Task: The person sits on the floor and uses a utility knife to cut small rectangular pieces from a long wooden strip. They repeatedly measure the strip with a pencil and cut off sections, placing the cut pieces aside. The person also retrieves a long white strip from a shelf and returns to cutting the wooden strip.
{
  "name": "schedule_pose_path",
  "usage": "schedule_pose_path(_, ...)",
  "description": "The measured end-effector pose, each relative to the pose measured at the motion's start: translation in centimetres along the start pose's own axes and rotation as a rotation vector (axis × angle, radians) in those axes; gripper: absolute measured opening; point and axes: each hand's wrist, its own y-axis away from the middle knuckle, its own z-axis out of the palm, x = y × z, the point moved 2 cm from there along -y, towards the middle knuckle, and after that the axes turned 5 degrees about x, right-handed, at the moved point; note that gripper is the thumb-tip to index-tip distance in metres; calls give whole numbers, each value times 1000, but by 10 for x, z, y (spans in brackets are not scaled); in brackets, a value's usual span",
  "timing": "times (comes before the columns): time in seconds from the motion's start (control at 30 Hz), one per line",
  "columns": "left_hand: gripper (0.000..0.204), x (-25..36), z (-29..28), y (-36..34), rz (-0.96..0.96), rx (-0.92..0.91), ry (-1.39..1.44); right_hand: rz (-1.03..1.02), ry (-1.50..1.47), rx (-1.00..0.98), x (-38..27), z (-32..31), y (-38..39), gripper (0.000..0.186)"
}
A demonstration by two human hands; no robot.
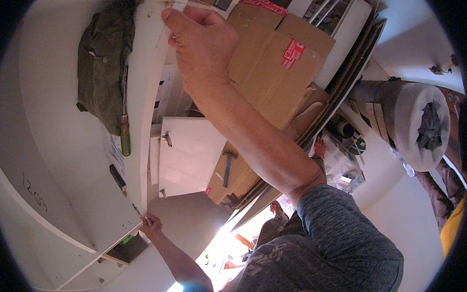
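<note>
My right hand [204, 46] is raised at the top, its fingers curled closed beside the edge of a white panel [151, 61]; whatever they hold is hidden. Lower left, my left hand [152, 226] has its fingers pinched at the panel's other end, where a thin, small metal piece [136, 208] sticks out. I cannot make out its kind. On the white surface lie a screwdriver [125, 132] with a green and orange handle and a dark green cloth or bag [104, 63]. A black-handled tool [117, 177] rests closer to my left hand.
Below the panel are a white cabinet door [190, 155] with metal hinges, a blue-handled hammer [227, 169] and a large cardboard box [266, 57] with red tape. Flat cardboard sheets [351, 67] lean beside it. A plastic-wrapped roll [423, 126] stands at the right; another person's legs [440, 187] are near it.
</note>
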Motion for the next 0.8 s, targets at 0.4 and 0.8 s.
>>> schedule_pose_path(0.4, 31, 23, -32, -57, -12, -357, -69, -357, 604, -111, -9, -5, -11, 23)
schedule_pose_path(0.8, 24, -46, 5, 33, -65, -186, 324, 67, 345, -208, 3, -70, 33, 35)
